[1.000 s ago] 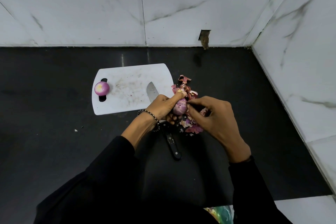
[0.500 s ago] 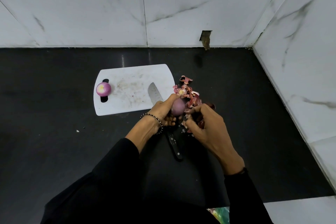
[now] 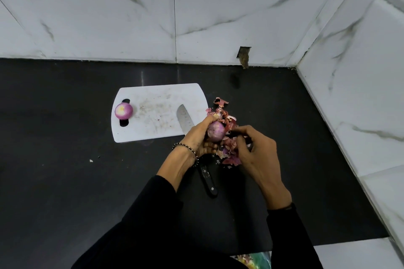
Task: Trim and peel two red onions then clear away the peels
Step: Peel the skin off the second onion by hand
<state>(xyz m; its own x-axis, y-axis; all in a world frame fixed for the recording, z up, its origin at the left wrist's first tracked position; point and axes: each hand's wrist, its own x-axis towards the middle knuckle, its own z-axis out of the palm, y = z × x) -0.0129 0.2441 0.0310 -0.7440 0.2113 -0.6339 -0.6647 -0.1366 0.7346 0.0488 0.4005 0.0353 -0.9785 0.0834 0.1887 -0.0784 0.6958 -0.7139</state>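
Note:
My left hand (image 3: 200, 136) grips a purple-red onion (image 3: 216, 131) just right of the white cutting board (image 3: 153, 98), thumb on top and fingers curled beneath. My right hand (image 3: 258, 153) is close beside the onion, its fingertips pinching a strip of peel at the onion's right side. A heap of loose pink peels (image 3: 227, 155) lies on the black counter under and behind both hands. A second onion, peeled (image 3: 123, 111), rests at the board's left end over the handle slot.
A black-handled knife (image 3: 206, 176) lies with its blade (image 3: 184, 121) on the board's right edge and its handle toward me, partly under my left wrist. White marble walls close the counter (image 3: 65, 159) at the back and right. Crumbs dot the counter at left.
My right hand moved in against the onion, then drew back a little to the right with peel between its fingertips. My left hand has kept hold of the onion, turning it slightly.

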